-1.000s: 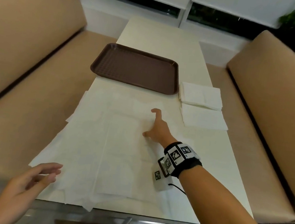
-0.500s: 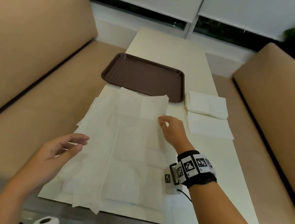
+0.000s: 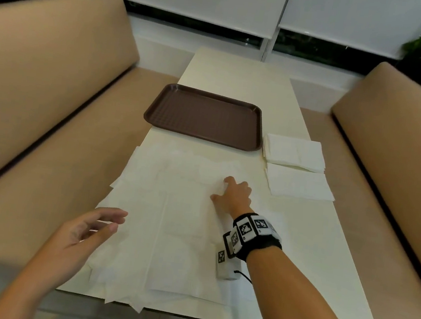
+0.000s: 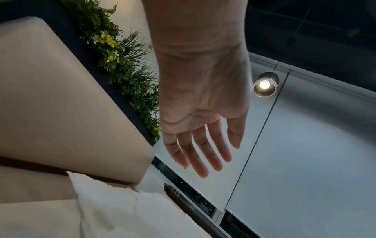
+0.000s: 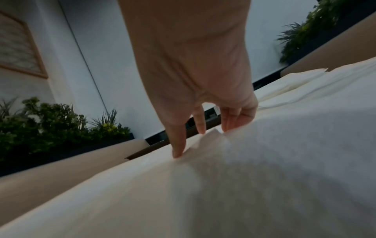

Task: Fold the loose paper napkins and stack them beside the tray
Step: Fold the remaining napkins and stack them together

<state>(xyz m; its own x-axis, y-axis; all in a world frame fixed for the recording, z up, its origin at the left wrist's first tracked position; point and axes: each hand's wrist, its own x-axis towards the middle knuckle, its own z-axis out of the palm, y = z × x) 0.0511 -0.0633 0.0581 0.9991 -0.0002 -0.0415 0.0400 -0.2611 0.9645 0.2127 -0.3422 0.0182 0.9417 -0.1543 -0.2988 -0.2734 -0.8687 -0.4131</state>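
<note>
Half a second ago the right hand point(image 3: 234, 196) held a napkin corner lifted toward the tray; now that sheet lies flat again and the hand presses on the loose paper napkins point(image 3: 170, 223) with fingertips point(image 5: 179, 153) down, a small fold bunched between them. Its fingers are bent but whether they pinch the paper I cannot tell. The left hand point(image 3: 83, 234) hovers over the table's near left edge, fingers spread and relaxed, holding nothing. Spread napkins cover the near half of the table point(image 3: 240, 68). Two stacks of folded napkins point(image 3: 296, 153) lie at the right edge, just beside the brown tray point(image 3: 203, 116).
</note>
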